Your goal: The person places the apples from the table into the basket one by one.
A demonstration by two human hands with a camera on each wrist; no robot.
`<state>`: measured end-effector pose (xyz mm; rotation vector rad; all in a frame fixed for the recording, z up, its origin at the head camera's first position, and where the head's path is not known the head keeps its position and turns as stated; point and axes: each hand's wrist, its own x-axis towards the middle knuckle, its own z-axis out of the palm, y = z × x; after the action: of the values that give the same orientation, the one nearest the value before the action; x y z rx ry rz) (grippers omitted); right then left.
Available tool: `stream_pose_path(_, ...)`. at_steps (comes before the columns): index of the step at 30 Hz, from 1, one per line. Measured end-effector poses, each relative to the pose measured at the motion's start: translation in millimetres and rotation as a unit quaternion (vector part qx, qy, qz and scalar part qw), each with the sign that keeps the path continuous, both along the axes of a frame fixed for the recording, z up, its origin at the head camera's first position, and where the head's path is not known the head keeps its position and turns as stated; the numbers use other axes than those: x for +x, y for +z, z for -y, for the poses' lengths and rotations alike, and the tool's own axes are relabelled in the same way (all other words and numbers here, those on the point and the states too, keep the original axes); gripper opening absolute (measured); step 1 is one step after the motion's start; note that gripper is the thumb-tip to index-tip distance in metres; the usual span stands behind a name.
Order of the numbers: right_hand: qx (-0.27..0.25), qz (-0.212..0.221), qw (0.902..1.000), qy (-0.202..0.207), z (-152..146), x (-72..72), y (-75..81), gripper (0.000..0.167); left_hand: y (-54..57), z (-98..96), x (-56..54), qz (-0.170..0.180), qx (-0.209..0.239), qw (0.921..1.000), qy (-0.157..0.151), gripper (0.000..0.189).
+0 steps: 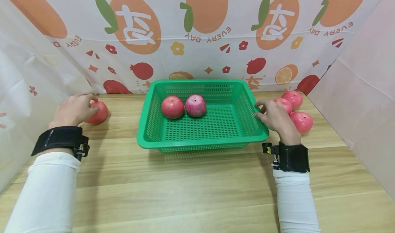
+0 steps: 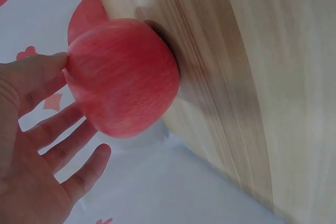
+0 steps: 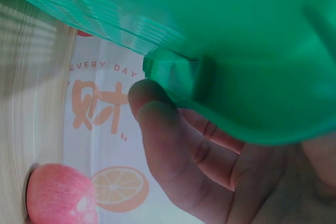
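Observation:
At the left, my left hand (image 1: 72,109) is over a red apple (image 1: 99,113) that sits on the table. In the left wrist view the thumb tip meets the edge of this apple (image 2: 123,77); the fingers are spread, and some fingertips are hidden behind it. My right hand (image 1: 274,116) holds the right rim of a green plastic basket (image 1: 203,144), with thumb and fingers at the edge. From the right wrist, the thumb (image 3: 163,140) lies against the basket's rim (image 3: 252,132). Inside the basket are a red apple (image 1: 172,107) and a purplish-red apple (image 1: 195,105), side by side at the left.
Beyond my right hand, three more apples stand close together: one at the back (image 1: 292,99), one partly hidden by the hand (image 1: 284,104), and one in front (image 1: 301,122). A fruit-printed cloth (image 1: 210,61) hangs behind the wooden table (image 1: 185,191) and along both sides.

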<state>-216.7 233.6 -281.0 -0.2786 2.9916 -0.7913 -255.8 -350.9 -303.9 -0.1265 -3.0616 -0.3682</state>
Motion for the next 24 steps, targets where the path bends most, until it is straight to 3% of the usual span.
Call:
stream_pose_path(7,0.000,-0.004,1.0000,0.002,0,-0.5,-0.3,0.038,-5.3,0.3,0.4,0.005,-0.011,0.9999,0.005,0.050)
stream_pose_path(14,-0.003,-0.003,1.0000,0.004,0,-0.4,-0.3,0.039,-11.5,2.9,-0.3,0.032,-0.010,0.9994,0.009,0.069)
stream_pose_path(24,-0.002,-0.004,1.0000,0.004,0,0.2,-0.6,0.039,-21.0,4.3,-4.1,0.026,0.004,0.9996,-0.004,0.069)
